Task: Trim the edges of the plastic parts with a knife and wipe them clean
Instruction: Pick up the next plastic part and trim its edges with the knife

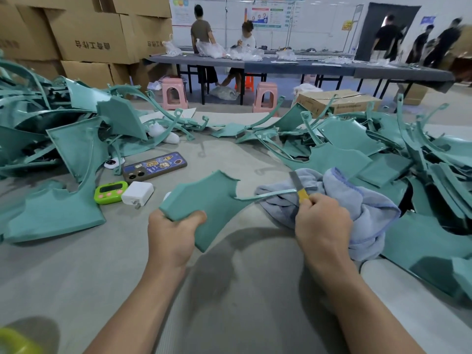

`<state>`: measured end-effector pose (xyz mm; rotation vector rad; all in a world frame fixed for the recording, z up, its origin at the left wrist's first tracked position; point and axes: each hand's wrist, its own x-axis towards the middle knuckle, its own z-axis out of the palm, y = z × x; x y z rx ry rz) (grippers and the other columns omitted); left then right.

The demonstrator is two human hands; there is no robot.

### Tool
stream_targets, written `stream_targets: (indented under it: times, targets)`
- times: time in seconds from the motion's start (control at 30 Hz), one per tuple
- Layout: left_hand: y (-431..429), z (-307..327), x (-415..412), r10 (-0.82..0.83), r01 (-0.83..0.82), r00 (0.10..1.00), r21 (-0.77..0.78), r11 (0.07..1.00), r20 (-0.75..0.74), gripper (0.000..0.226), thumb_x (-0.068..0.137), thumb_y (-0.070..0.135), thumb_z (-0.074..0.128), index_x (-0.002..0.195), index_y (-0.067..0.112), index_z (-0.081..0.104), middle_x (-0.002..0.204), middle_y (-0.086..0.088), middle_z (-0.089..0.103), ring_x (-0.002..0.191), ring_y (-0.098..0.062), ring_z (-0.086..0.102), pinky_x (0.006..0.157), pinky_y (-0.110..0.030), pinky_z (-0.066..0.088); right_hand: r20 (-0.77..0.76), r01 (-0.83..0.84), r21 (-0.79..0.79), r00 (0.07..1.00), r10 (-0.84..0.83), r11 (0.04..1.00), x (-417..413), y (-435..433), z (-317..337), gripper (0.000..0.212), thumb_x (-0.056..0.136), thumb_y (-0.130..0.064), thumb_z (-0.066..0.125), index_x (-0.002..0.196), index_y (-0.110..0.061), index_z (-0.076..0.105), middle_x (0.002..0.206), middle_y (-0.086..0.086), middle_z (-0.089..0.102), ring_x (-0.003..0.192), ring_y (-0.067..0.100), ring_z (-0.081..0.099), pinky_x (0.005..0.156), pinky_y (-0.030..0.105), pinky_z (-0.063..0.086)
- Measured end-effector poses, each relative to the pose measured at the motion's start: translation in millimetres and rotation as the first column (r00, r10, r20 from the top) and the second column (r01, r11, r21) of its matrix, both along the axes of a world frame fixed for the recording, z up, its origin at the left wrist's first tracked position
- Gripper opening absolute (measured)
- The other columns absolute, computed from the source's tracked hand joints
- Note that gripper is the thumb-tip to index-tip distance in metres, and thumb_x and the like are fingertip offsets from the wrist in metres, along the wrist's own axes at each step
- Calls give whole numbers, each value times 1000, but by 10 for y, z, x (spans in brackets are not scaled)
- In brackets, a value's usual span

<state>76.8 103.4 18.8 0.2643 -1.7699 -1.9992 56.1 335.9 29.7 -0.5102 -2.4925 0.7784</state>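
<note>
head view: plastic part [204, 200] tapers rightward toward knife [298, 186].

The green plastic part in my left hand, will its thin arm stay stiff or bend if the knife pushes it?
The thin arm probably bends under the knife: it is a long, narrow strip. The plastic part likely feels light and stiff in its body: the left hand holds it up by one edge.

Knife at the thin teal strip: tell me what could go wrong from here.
1. The left hand holds the plastic part only at its wide end, so the thin strip may flex and the knife could slip.
2. The right hand works directly over the blue towel; the blade might snag or cut it.
</note>
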Motion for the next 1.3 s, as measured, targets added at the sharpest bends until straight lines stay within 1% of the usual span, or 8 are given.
stream_targets:
  times: [0.2,0.37,0.57,0.7,0.8,1.03,1.13,1.3]
  targets:
    - [-16,11,-31,29,-37,998,147,988,52,39,51,7,74,79,34,79,83,10,78,72,-8,73,63,-26,55,-86,-422,120,897,433,899,147,-278,-109,31,99,-25,55,70,-15,49,60,3,56,60,29,48,60,39,40]
    - [-112,-11,-59,45,-67,994,215,974,103,29,66,-14,72,82,11,74,79,4,78,67,-14,72,67,-30,53,-91,-6,56,996,11,998,-38,116,-7,28,104,-26,47,81,-17,59,76,10,66,67,29,47,63,34,23]
    - [-92,-25,-97,3,-28,994,241,970,106,32,67,-15,70,82,12,75,82,3,78,69,-15,73,65,-29,55,-114,-443,143,881,459,885,163,-127,-67,27,97,-24,61,71,-18,55,58,-4,53,57,19,44,58,36,26]
    - [-114,-14,-76,-48,1,990,321,947,136,30,69,-17,67,80,10,75,81,-1,78,69,-19,72,60,-27,57,-18,-186,133,982,190,973,20,-69,-47,27,100,-32,53,81,-18,66,68,1,58,68,28,49,61,35,34]
    - [-86,11,-72,-20,-5,994,231,973,109,31,69,-15,70,79,13,76,80,4,78,69,-15,72,63,-27,55,-178,-78,-74,982,64,994,24,73,-53,35,102,-30,52,73,-11,58,63,2,59,64,30,50,57,37,33]
    - [2,-6,44,-140,59,969,-359,931,-205,37,82,1,69,78,37,77,61,22,57,56,4,44,54,-13,37,-434,-588,-297,785,443,752,221,-304,66,28,93,-22,60,65,-21,64,58,-2,61,50,10,48,53,30,38]
    - [9,2,72,-165,61,959,-404,913,-228,44,87,1,69,94,43,78,69,27,65,61,6,51,56,-8,38,-378,-688,-324,723,578,649,291,-458,25,28,88,-37,57,69,-18,64,57,4,60,49,18,47,51,36,39]
    - [18,-12,53,-52,-11,986,-375,927,-157,54,85,0,72,48,35,54,49,16,30,48,-3,26,44,-14,23,-358,-508,-455,856,372,732,201,-376,-29,23,82,-32,57,69,-14,66,49,0,56,46,10,43,54,33,37]
